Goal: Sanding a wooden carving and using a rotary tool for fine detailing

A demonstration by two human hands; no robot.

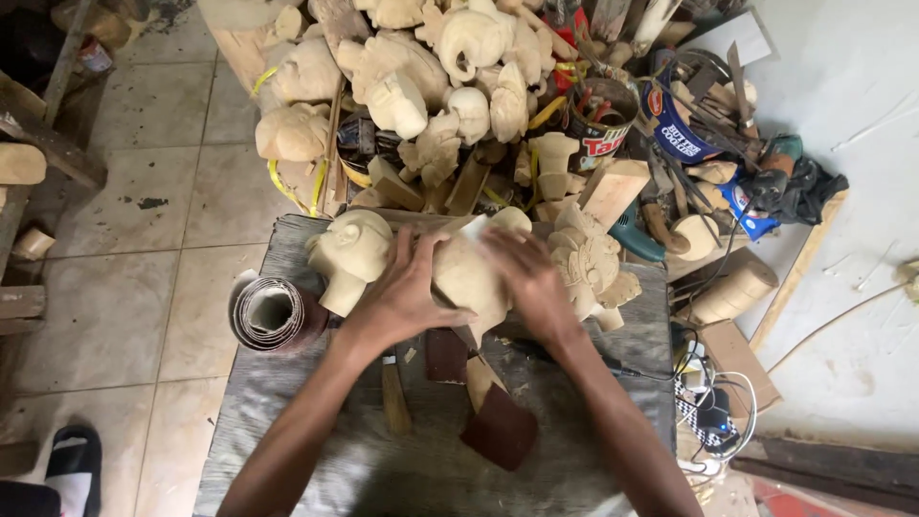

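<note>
Both hands on one pale wooden carving, laid across the far edge of a grey board. Left hand spread flat over the carving's near side, fingers apart, pressing down rather than wrapped round. Right hand clamped over the far end of the same piece, with a pale scrap, likely sandpaper, showing just past its fingertips; cannot tell how firmly pinched.

Just left of the left hand: carved head, touching or nearly touching the held piece. Further left, a roll of sandpaper at the board's edge. Right of the right hand: ornate carving, close beside. Below both wrists: dark sheets of abrasive and a wooden-handled tool, untouched.

Judged progress: shaping apparently complete, form rounded and features cut. Surface matt and bare, no stain or varnish visible. Smoothing seemingly in hand, extent not readable under the palms. Beyond the hands, a pile of similar raw figures, same pale finish; none coated. Probably left: rest of the sanding, any finishing coat.
</note>
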